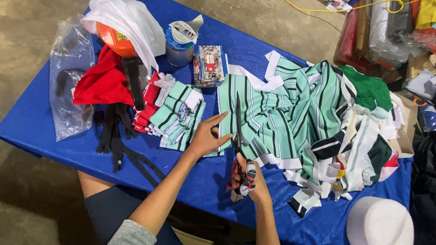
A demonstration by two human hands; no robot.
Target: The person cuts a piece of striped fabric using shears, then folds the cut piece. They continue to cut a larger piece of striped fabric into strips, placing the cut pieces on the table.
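My right hand (251, 178) grips a pair of scissors (239, 142) whose blades point away from me, into the near edge of a mint-green fabric with dark stripes (275, 116). My left hand (207, 136) lies flat on that fabric just left of the blades, fingers spread, pinning it to the blue table cover (96, 149). A stack of cut striped pieces (174, 115) lies left of my left hand.
A pile of mixed fabric scraps (353, 143) lies right of the striped cloth. At the left are a red cloth (104, 83), an orange ball under white cloth (116, 37), a clear plastic bag (71, 77), black straps (118, 138). A white cap (379, 229) sits front right. Fabric rolls (391, 27) lie beyond.
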